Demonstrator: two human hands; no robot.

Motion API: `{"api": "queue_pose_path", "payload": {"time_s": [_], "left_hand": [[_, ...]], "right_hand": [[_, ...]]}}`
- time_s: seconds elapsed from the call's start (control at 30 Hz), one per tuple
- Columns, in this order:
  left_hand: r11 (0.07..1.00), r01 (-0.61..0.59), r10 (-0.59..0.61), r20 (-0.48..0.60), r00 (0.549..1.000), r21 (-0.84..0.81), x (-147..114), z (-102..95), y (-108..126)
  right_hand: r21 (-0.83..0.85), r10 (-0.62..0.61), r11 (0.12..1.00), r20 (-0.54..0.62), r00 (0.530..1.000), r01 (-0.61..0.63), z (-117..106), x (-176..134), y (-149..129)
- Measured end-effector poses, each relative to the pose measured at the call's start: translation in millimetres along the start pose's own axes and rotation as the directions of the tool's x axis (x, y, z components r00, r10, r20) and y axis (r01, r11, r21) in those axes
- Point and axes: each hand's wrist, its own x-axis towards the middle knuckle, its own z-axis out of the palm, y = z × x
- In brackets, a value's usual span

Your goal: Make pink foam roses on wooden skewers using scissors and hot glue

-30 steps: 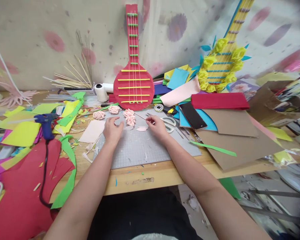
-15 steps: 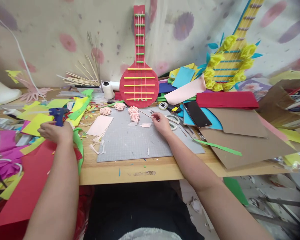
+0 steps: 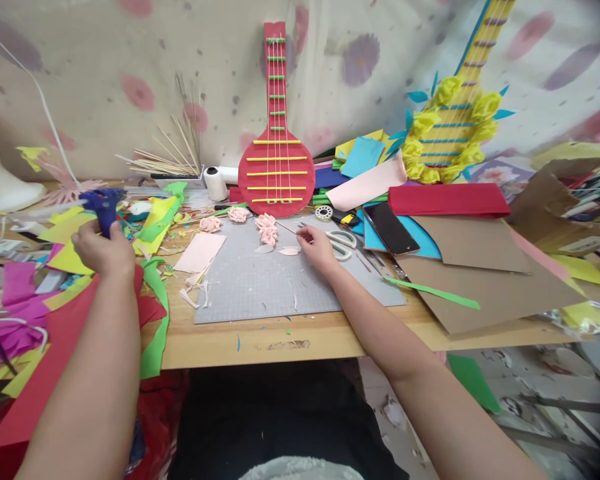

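Note:
My left hand [image 3: 105, 248] is wrapped round the grip of a blue hot glue gun [image 3: 103, 203], raised over paper scraps at the left. On the grey cutting mat [image 3: 250, 287], my right hand [image 3: 316, 247] pinches a thin stick [image 3: 287, 229] that points toward the pink paper flowers [image 3: 267, 230]. Two pale pink petals [image 3: 289, 251] lie just left of that hand. Light-handled scissors [image 3: 343, 245] rest close by on its right. A pink paper rectangle [image 3: 200, 252] sits at the mat's left edge.
A red paper lute [image 3: 277, 170] leans upright against the wall behind the mat. A yellow one with paper flowers [image 3: 450, 133] stands at the back right. A black phone [image 3: 391, 229] lies on blue card, beside brown cardboard [image 3: 480, 293]. Wooden skewers [image 3: 165, 163] fill a box behind.
My left hand has lifted the glue gun up and slightly left, turning its nozzle leftward. My right hand stays nearly in place. The view has shifted a little.

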Motion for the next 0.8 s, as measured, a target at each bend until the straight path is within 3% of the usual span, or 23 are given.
{"api": "queue_pose_path", "payload": {"time_s": [0.13, 0.23, 0.33, 0.43, 0.5, 0.6, 0.7, 0.8], "left_hand": [[0.985, -0.170, 0.169, 0.035, 0.985, 0.010, -36.2, 9.9, 46.9], [0.948, -0.314, 0.319, 0.127, 0.939, -0.058, -86.9, 22.9, 78.8], [0.887, -0.440, 0.462, 0.277, 0.843, -0.139, -147.6, 35.3, 102.8], [0.834, -0.505, 0.550, 0.416, 0.725, -0.223, -198.4, 44.5, 119.1], [0.830, -0.493, 0.556, 0.460, 0.692, -0.261, -220.3, 47.9, 126.5], [0.843, -0.428, 0.537, 0.558, 0.633, -0.326, -235.8, 48.3, 133.1], [0.870, -0.250, 0.487, 0.667, 0.564, -0.424, -234.9, 46.1, 135.5], [0.893, -0.078, 0.402, 0.707, 0.581, -0.443, -220.4, 48.2, 136.1]], "right_hand": [[0.165, -0.026, 0.986, 0.064, 0.998, 0.015, 0.8, -6.6, -21.2], [0.366, -0.058, 0.929, 0.282, 0.958, -0.052, 3.8, -14.3, -41.1], [0.557, -0.112, 0.813, 0.436, 0.893, -0.170, 10.2, -21.0, -56.1], [0.673, -0.084, 0.706, 0.388, 0.918, -0.219, 17.8, -23.1, -58.9], [0.695, 0.067, 0.668, 0.302, 0.951, -0.268, 20.4, -21.3, -53.7], [0.691, 0.264, 0.618, 0.267, 0.927, -0.375, 15.9, -15.9, -40.9], [0.721, 0.299, 0.522, 0.346, 0.889, -0.456, 2.5, -10.2, -31.1], [0.726, 0.285, 0.437, 0.448, 0.847, -0.531, -13.1, -5.7, -28.4]]}}
